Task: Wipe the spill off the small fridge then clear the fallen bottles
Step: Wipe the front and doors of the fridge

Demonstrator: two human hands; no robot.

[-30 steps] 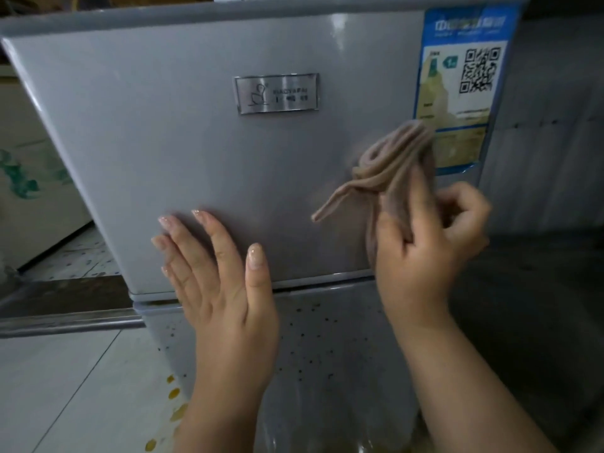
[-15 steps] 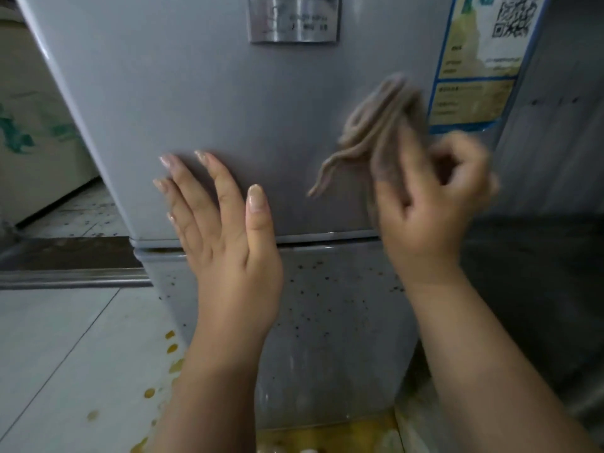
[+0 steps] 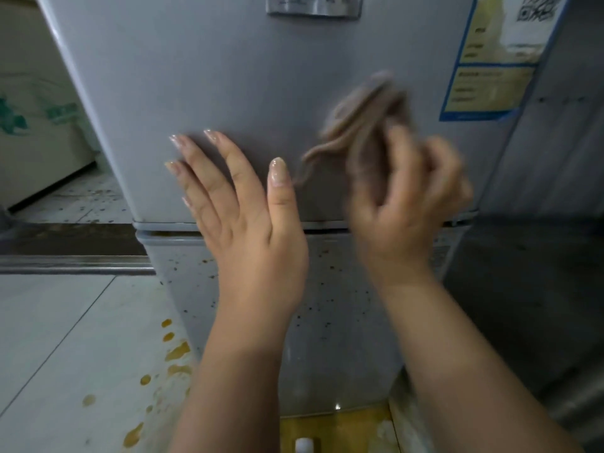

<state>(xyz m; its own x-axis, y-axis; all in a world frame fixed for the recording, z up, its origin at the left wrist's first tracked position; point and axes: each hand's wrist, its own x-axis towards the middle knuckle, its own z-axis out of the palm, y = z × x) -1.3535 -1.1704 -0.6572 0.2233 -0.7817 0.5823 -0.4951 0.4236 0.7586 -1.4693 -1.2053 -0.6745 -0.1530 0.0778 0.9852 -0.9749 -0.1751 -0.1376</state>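
The left hand (image 3: 248, 223) is lying flat with fingers straight and spread against the upper door of the small fridge (image 3: 202, 80), just above the seam between the doors. The right hand (image 3: 408, 197), blurred, is gripping a bunched brownish cloth (image 3: 356, 125) with curled fingers, holding it against the same door just right of the left hand and beside the blue-edged label (image 3: 490, 76). Dark specks are dotting the lower door (image 3: 327, 289). Orange-yellow spill (image 3: 176, 351) is lying on the floor tiles (image 3: 65, 338) below the left forearm.
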